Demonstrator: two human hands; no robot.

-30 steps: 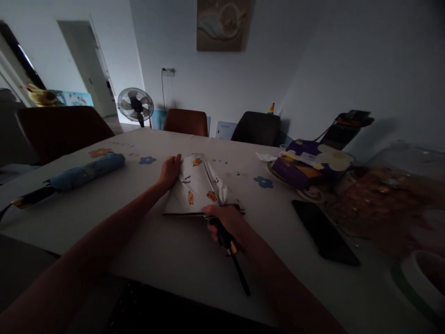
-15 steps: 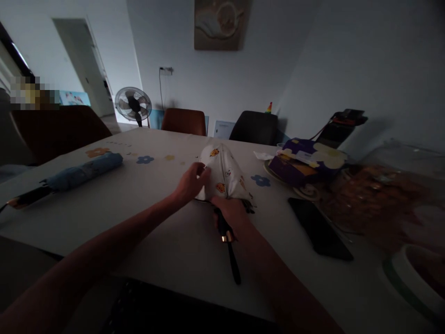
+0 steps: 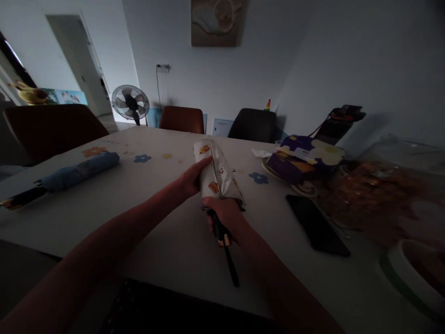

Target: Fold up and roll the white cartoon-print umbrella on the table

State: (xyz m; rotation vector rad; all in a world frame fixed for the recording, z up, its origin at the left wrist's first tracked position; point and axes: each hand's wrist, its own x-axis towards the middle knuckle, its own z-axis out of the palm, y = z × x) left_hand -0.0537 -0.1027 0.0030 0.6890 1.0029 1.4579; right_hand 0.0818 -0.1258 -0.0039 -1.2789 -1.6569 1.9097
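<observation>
Room: pretty dim, pale walls, framed picture [image 3: 216, 22] on the far wall, standing fan [image 3: 130, 102] way behind the white umbrella.
Tabletop [image 3: 156, 232]: light cloth with little flower prints, white umbrella sits about mid-table.
White umbrella [image 3: 218, 172]: folded, cartoon prints on it, tip pointing away from the person, raised at a slant off the cloth.
Left hand [image 3: 192, 178]: wrapped around the bunched canopy on its left side, fingers closed on the fabric.
Right hand [image 3: 224, 215]: clamped on the black handle [image 3: 219, 232] at the near end of the white umbrella; a dark strap [image 3: 232, 268] trails out toward the person.
Blue umbrella [image 3: 78, 169]: rolled up, lying well off to the left of the white umbrella.
Phone [image 3: 317, 225]: dark, flat on the cloth to the right of the white umbrella.
Purple box [image 3: 295, 160]: further right and behind, on a plate.
</observation>
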